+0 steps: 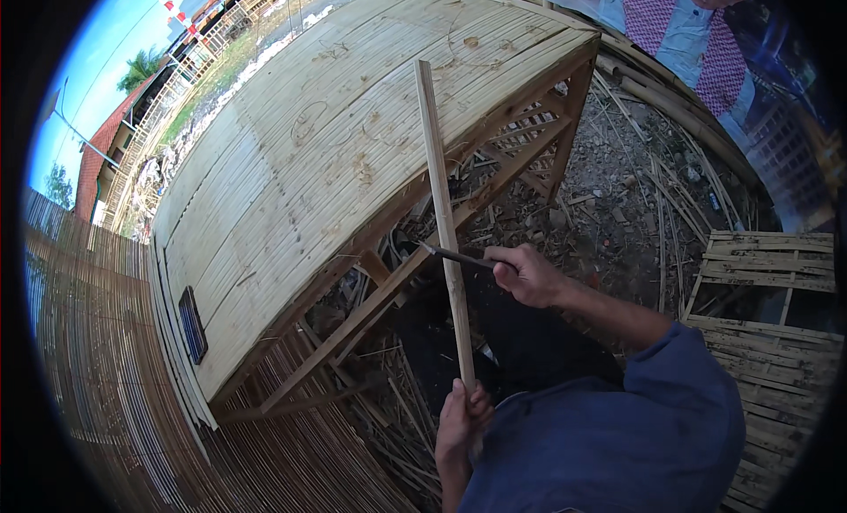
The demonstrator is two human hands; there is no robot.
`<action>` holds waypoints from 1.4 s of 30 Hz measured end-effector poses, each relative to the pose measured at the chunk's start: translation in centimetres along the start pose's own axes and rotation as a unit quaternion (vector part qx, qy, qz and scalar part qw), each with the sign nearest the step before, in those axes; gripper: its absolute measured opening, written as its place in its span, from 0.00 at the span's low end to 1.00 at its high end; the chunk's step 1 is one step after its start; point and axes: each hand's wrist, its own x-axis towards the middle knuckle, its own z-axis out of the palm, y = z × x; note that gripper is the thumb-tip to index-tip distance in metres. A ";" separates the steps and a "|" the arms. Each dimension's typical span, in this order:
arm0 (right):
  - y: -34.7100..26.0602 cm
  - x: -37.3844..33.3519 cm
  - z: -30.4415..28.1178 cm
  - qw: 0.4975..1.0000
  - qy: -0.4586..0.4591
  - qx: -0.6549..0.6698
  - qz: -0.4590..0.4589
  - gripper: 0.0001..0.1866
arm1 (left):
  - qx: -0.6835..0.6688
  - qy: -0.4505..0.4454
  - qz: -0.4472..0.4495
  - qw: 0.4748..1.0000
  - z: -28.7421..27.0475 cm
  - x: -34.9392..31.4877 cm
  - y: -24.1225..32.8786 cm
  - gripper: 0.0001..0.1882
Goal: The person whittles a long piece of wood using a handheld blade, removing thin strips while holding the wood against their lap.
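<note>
My left hand (461,418) is wrapped round the lower end of a long, pale wooden or bamboo strip (443,195), close to my body. The strip points away from me, and its far end overlaps the view of the slatted bamboo tabletop (291,222). Closed round its handle, my right hand (527,277) grips a dark knife (469,260). The blade lies across the strip at about its middle, pointing left. Whether the edge is cutting in cannot be made out.
A dark rectangular object like a phone (191,325) lies at the tabletop's left end. Wooden braces (520,164) support the table. Bamboo scraps (653,195) litter the ground. A split-bamboo panel (768,372) stands at right, a slatted screen (115,337) at left, and a printed banner (688,54) at far right.
</note>
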 end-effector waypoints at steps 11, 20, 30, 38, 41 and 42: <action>-2.6 3.4 -1.5 0.914 0.082 -0.354 -0.179 0.33 | -0.033 -0.003 0.007 0.999 -0.5 -0.6 -1.0 0.25; -3.9 4.0 -2.0 0.925 0.027 -0.347 -0.151 0.34 | 0.027 0.044 0.026 0.998 0.3 -0.4 -1.0 0.26; -3.3 4.6 -3.1 0.878 0.055 -0.412 -0.237 0.35 | 0.077 0.079 0.048 0.993 0.4 -0.7 -1.7 0.26; -4.3 3.4 -2.0 0.865 0.031 -0.425 -0.262 0.35 | 0.105 0.069 0.054 0.991 0.7 -0.9 -1.7 0.26; -3.4 5.5 -4.6 0.866 0.133 -0.433 -0.211 0.36 | 0.109 0.103 0.057 0.987 2.0 -1.7 -0.9 0.26; -3.3 5.4 -4.3 0.871 0.135 -0.425 -0.204 0.36 | 0.107 0.102 0.061 0.987 2.0 -1.4 -1.0 0.26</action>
